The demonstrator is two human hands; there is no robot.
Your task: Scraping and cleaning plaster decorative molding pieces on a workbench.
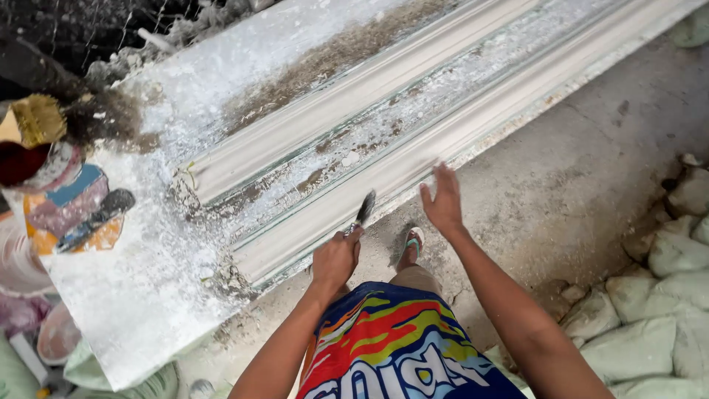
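Nearest the cam: bright multicolour shorts point(395, 343), w/ a sandalled foot point(413, 244) just past them on the dusty concrete floor point(561, 192).

Left hand point(334, 258) is fisted round the handle of a small dark tool point(364, 209), prob. a scraper or narrow brush; the tip is too small to tell which. Its working end sits on the near edge of the long white plaster moulding point(443, 140). Right hand point(444, 199) is spread wide, fingers flat, holding nothing, touching or just above the same near edge, a bit further along the run.

The moulding lies lengthways on a dust-caked bench point(148, 295), running from near the left hand away to the upper right & out of view. Judgement: cast plaster of this length will be stiff but brittle, fairly heavy, likely to snap if lifted by one end; the surface looks chalky, so powdery & a bit slippery to the touch. Best hold is prob. under the thick flat ribs, two hands well apart, not on the thin profiled lips. The tool itself looks light & rigid; gripping low on the handle, as now, seems right.

Further out: sacks point(650, 325) piled at right, a painted bucket point(63, 207) & a straw-bristled brush point(37, 118) at left, rubble & wire mesh point(111, 29) at the far top.
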